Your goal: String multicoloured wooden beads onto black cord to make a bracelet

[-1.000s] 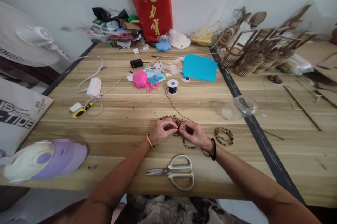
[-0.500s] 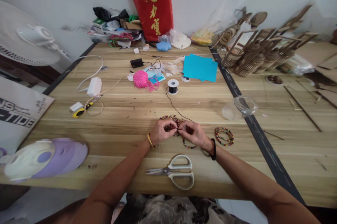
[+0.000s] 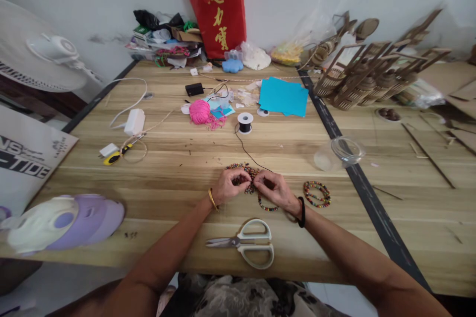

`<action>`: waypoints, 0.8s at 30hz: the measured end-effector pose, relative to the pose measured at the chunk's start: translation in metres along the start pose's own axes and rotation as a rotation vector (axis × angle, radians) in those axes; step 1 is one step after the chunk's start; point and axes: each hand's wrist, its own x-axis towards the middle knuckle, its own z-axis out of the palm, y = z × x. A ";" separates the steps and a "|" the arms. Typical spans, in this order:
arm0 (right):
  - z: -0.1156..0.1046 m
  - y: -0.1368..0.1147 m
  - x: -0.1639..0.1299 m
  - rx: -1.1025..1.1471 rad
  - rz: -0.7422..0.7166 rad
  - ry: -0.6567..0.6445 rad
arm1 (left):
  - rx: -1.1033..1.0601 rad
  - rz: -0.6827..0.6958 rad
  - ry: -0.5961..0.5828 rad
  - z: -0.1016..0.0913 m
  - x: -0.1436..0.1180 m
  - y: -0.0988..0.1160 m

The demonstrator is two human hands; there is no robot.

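Left hand [image 3: 227, 187]: my fingertips are pinched narrow over the pile of beads [image 3: 243, 172], seemingly on a bead or the cord; what sits between them I cannot tell.
Right hand [image 3: 274, 188]: pinched small too, meeting the left hand over the pile, apparently on the end of the black cord [image 3: 248, 152].
Bead string: a half-strung loop [image 3: 268, 206] hangs out from under my right hand onto the table [image 3: 178, 158].
Cord: it runs from my fingers up to the spool [image 3: 244, 122].
Nearby: a finished bracelet [image 3: 317, 193] just right of my wrist, scissors [image 3: 248, 245] in front of me, a clear jar [image 3: 340, 152] lying on its side further right.
Risk: I judge that if the pinch slips, strung beads could slide off the free end and scatter; a tug on the cord could drag the spool.
Hidden: the cord tip and bead hole are covered by my fingers.
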 end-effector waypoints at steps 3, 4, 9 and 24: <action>0.000 0.000 0.000 0.012 0.009 -0.003 | -0.032 -0.028 0.004 -0.001 0.000 -0.002; 0.000 0.000 0.000 0.015 0.012 -0.004 | -0.044 -0.035 0.003 -0.001 0.000 -0.002; 0.000 0.000 0.000 0.015 0.033 -0.014 | -0.089 -0.046 -0.005 -0.001 0.000 -0.003; 0.001 -0.003 0.001 -0.005 0.029 0.003 | -0.121 -0.029 -0.001 0.001 0.000 -0.006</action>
